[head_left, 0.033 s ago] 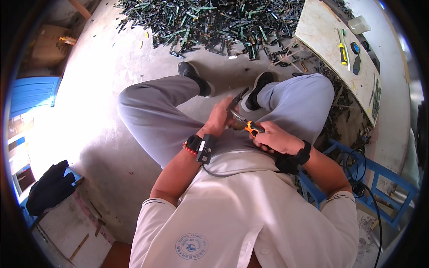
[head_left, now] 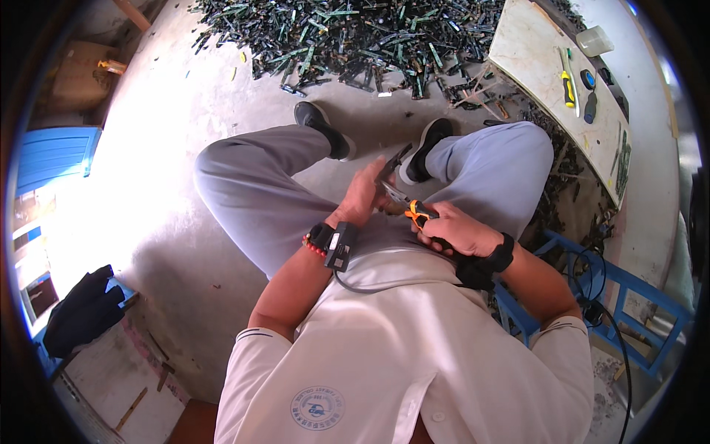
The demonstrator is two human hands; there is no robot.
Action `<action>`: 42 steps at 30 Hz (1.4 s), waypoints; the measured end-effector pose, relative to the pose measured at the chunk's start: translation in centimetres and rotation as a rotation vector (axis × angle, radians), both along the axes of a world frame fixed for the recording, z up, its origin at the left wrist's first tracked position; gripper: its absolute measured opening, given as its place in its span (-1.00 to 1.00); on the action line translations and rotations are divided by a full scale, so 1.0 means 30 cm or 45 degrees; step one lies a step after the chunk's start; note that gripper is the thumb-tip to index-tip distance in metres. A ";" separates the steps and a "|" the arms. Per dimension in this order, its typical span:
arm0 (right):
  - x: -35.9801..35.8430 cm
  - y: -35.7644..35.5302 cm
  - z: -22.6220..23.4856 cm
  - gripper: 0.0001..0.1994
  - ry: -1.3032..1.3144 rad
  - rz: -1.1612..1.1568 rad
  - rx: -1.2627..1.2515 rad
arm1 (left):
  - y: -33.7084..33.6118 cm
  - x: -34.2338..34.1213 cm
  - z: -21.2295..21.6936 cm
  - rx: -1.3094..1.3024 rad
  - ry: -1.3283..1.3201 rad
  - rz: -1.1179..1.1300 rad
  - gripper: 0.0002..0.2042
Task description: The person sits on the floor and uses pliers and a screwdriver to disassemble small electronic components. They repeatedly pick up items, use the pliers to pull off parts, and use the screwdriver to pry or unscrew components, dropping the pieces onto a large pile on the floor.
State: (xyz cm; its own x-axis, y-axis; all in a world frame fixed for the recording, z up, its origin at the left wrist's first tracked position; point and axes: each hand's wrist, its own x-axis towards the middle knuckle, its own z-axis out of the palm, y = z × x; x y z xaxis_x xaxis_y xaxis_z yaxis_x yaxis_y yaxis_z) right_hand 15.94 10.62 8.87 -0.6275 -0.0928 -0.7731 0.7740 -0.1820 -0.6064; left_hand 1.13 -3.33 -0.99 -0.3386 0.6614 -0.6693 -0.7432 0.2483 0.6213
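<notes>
Gripping the dark strip (head_left: 394,162), the left hand (head_left: 362,194) holds it tilted above the floor, between the knees, with its far end pointing up toward the right shoe (head_left: 427,151). The left fingers close on its near part; how firmly, I cannot tell. The pliers (head_left: 420,214) reach in from the right, their metal nose at the left fingertips. The right hand (head_left: 462,229) has its fingers wrapped around the orange and black handles. Whether the nose is open or bites on something is too small to make out.

The 2 hands work very close together, so a slip of the nose could pinch or jab the left fingertips. A hard twist could snap the strip or wrench it loose, since only 1 hand clearly steadies it and nothing firm backs it from below. Anything dropped could land on the trousers (head_left: 270,166) or the floor (head_left: 185,214) between the shoes.

Farther out, the box (head_left: 341,248) on the left wrist trails a grey cable (head_left: 362,289) across the shirt (head_left: 355,355); a wide swing could tug it. A piece flung forward might get lost in the similar-looking heap (head_left: 355,37). The screwdriver (head_left: 568,89) lies on the bench (head_left: 536,55), well apart from both hands.
</notes>
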 end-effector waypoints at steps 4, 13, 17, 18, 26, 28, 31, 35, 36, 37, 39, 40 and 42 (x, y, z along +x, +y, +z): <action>0.024 -0.013 -0.018 -0.79 -0.067 -0.273 -0.464 | 0.015 -0.006 0.020 0.042 0.003 0.011 -0.54; 0.010 0.026 -0.022 -0.78 0.580 0.471 1.269 | 0.028 -0.005 0.043 0.090 -0.274 0.072 -0.36; 0.011 0.046 0.008 -0.78 0.586 0.604 1.532 | 0.010 -0.014 -0.036 0.072 -0.327 0.011 -0.31; 0.011 0.045 0.009 -0.79 0.606 0.646 1.587 | 0.010 -0.012 -0.032 0.064 -0.325 0.018 -0.30; 0.014 0.080 0.015 -0.89 0.750 0.905 1.837 | -0.002 -0.013 -0.025 -0.028 -0.233 -0.226 -0.33; 0.020 0.108 0.016 -0.89 0.792 0.945 1.889 | 0.000 -0.012 0.001 -0.040 -0.228 -0.272 -0.35; 0.024 0.139 0.021 -0.83 0.805 0.977 1.928 | -0.002 -0.014 0.004 -0.015 -0.270 -0.326 -0.37; 0.031 0.155 0.019 -0.84 0.826 1.020 1.985 | -0.006 -0.024 0.014 0.008 -0.337 -0.379 -0.42; 0.032 0.152 0.017 -0.83 0.811 1.033 1.995 | -0.008 -0.026 0.025 0.005 -0.330 -0.388 -0.43; 0.032 0.152 0.015 -0.84 0.812 1.032 2.008 | -0.010 -0.028 0.039 0.001 -0.322 -0.396 -0.44; 0.031 0.150 0.012 -0.84 0.817 1.032 2.031 | -0.018 -0.035 0.043 -0.026 -0.337 -0.406 -0.46; 0.029 0.145 0.011 -0.85 0.819 1.021 2.026 | -0.023 -0.040 0.037 -0.050 -0.360 -0.408 -0.47; 0.024 0.135 0.011 -0.86 0.823 0.999 2.017 | -0.036 -0.048 0.028 -0.051 -0.370 -0.398 -0.51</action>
